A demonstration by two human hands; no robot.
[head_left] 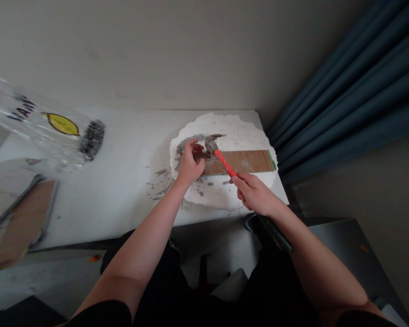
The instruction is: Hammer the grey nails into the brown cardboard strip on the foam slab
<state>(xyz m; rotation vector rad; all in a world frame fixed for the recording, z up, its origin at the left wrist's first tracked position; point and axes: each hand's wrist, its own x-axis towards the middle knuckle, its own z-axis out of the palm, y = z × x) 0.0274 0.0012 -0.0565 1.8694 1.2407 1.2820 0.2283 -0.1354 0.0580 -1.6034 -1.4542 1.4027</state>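
The right hand (255, 193) is closed around the lower part of a hammer (221, 159) with an orange-red handle, fingers wrapped tight on the grip, while a darker stretch of the handle runs back under the wrist toward the forearm. The hammer's grey metal head lies over the near-left end of a brown wooden board (245, 162), which rests flat on a round white pad (225, 131) speckled with grit. The left hand (190, 164) sits just left of the hammer head, its fingers curled together and pinched on something small and dark at the end of the board; what that piece is cannot be told from here. Grey chips and debris (160, 181) are scattered on the pad and on the white table (122, 181) just beside the left wrist. Well apart, at the far left, a clear plastic bag (44, 127) with a yellow label and dark print lies on the table, and below it flat brown boards (23, 222) lean near the table's left edge. A blue curtain (354, 91) hangs at the right, against a plain pale wall
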